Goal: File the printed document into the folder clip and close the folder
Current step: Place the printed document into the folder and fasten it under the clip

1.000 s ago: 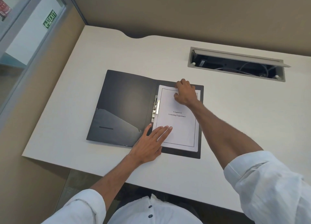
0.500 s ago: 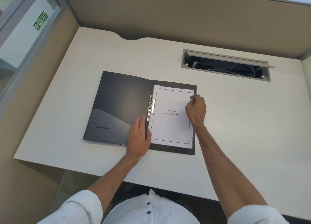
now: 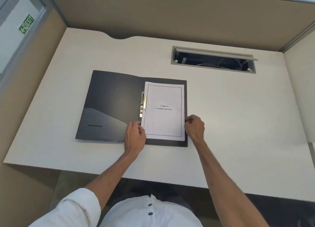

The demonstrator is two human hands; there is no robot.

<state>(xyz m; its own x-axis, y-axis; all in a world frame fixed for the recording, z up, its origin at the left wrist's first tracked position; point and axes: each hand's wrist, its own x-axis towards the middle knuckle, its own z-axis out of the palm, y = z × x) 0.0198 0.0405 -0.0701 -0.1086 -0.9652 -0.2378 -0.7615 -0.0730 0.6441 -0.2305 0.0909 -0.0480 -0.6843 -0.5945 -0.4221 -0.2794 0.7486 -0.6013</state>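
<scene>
A black folder (image 3: 112, 104) lies open on the desk. The white printed document (image 3: 164, 110) rests on its right half, its left edge beside the metal clip (image 3: 142, 104) at the spine. My left hand (image 3: 135, 138) lies on the folder at the document's lower left corner, fingertips touching the paper's edge. My right hand (image 3: 194, 127) is curled at the document's lower right edge, fingertips pinching the paper or the folder's edge; which one I cannot tell.
The cream desk (image 3: 230, 115) ends at a front edge near my body. An open cable tray (image 3: 214, 60) with wires sits at the back right. Beige partition walls (image 3: 153, 15) enclose the desk at the back and both sides.
My right hand slid from the document's top edge down its right side to the lower right corner. My left hand lifted off the page and curled at the lower left corner.
</scene>
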